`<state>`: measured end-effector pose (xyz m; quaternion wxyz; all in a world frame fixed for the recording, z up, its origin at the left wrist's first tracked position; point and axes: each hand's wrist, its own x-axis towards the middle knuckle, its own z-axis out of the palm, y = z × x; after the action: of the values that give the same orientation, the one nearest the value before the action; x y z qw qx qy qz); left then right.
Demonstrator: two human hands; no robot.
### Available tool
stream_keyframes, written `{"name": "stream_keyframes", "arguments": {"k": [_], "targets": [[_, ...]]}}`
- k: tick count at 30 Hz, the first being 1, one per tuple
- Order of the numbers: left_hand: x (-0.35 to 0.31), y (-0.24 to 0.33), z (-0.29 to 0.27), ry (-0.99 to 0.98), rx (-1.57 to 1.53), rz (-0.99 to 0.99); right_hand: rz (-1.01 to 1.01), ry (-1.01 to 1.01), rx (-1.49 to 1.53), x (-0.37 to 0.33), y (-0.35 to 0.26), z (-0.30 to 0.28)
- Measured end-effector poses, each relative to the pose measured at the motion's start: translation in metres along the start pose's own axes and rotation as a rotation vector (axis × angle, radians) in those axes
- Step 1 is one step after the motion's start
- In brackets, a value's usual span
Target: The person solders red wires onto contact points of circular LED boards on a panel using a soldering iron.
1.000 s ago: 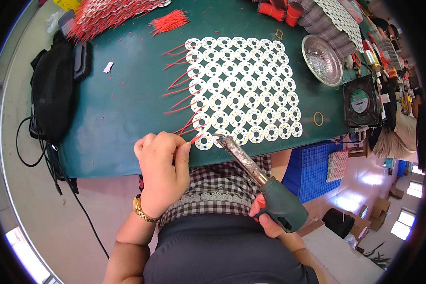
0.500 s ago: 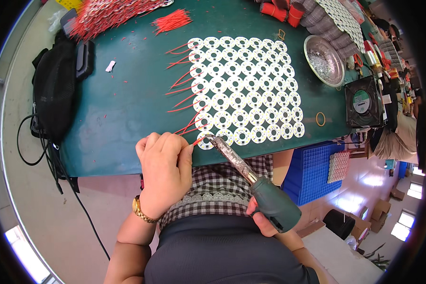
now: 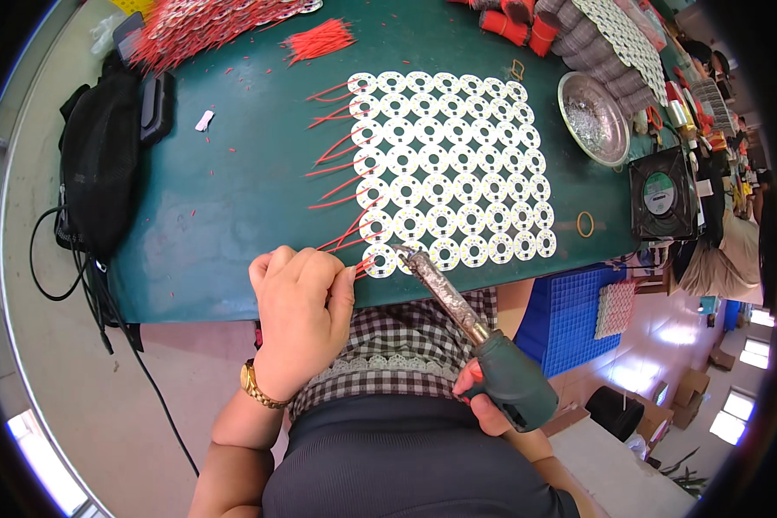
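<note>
At six o'clock from the centre of the ring-shaped LED boards point(image 3: 454, 155), the right hand point(image 3: 489, 414) has its fingers closed round a soldering iron point(image 3: 492, 354), its tip by the nearest row. At eight, the left hand point(image 3: 306, 281) pinches red wires point(image 3: 363, 267) beside that row's leftmost board. Farther out over the green surface point(image 3: 233, 198) sit a fan point(image 3: 659, 192) at three, a metal bowl point(image 3: 609, 147) past two, and a red wire pile point(image 3: 319, 41) nearing eleven.

Left hand point(image 3: 302, 298) back up, fingers point(image 3: 295, 262) curled, thumb point(image 3: 342, 298) up against them; left forearm point(image 3: 243, 427) below it. Right hand point(image 3: 487, 414) lower, to left hand's right, partly hidden, curled in a grip; right forearm point(image 3: 533, 449) slants down-right below it.
</note>
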<state>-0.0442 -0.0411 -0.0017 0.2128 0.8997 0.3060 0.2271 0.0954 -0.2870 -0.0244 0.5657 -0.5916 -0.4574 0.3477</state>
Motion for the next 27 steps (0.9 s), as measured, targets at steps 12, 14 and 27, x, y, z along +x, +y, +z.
{"name": "stream_keyframes", "arguments": {"k": [12,14,27], "targets": [[0.003,0.002,0.000,0.033,-0.008,0.019,0.039,-0.032,-0.271,0.005,-0.002,-0.001],[0.003,0.002,0.000,0.024,-0.006,0.019,0.049,-0.028,-0.292,0.003,0.000,0.000],[0.007,0.007,-0.002,-0.036,0.078,-0.007,0.163,0.070,-0.365,-0.011,0.020,0.002]]}}
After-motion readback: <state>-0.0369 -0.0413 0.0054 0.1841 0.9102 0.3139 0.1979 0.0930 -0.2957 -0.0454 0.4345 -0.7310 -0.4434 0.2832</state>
